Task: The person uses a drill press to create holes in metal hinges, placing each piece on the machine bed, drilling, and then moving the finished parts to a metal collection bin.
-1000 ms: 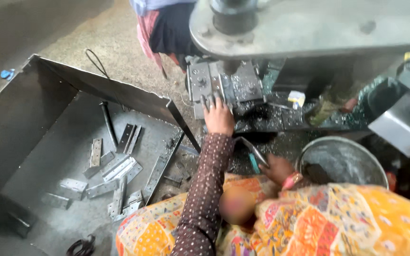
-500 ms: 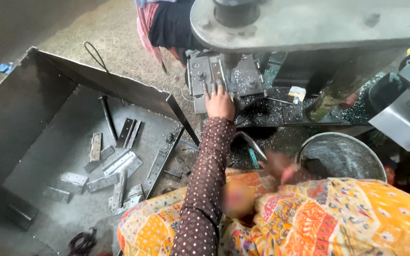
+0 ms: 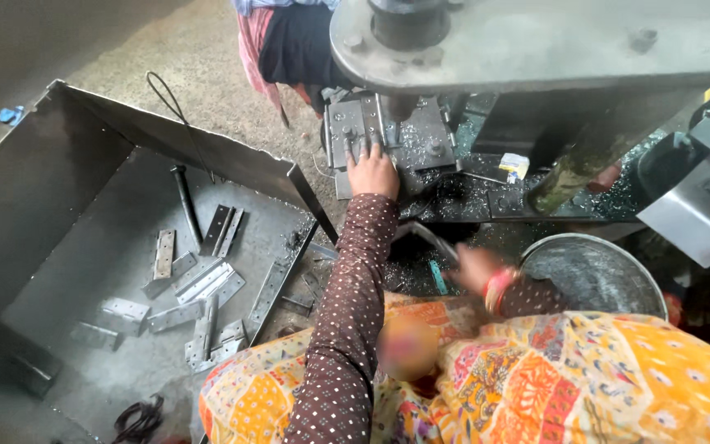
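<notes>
My left hand (image 3: 371,171) lies flat, fingers spread and released, on the grey metal plate (image 3: 388,136) seated on the press bed (image 3: 486,197) under the ram (image 3: 408,29). My right hand (image 3: 477,267) is blurred, apparently clenched on a thin metal strip (image 3: 425,234). I'd square the plate against its stops, then pull my fingers well away.
</notes>
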